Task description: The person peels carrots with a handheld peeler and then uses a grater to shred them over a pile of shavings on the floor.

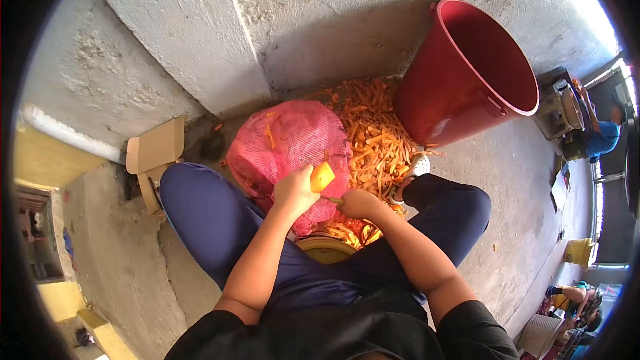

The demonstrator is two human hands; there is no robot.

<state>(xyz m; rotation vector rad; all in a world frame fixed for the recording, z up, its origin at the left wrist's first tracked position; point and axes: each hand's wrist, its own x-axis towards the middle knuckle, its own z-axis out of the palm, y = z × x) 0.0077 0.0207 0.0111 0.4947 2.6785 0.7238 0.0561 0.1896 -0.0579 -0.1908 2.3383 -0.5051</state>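
The person wears a black short-sleeved top, its sleeves ending above the elbows and leaving both forearms bare. Loose dark navy-blue trousers cover both legs to the ankle. A white perforated clog-style shoe shows at the right foot.

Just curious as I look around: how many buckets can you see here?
2. A big red bucket stands tilted by the wall, beside the orange peelings. A small yellow bucket sits far off at the right edge. Others may be hidden.
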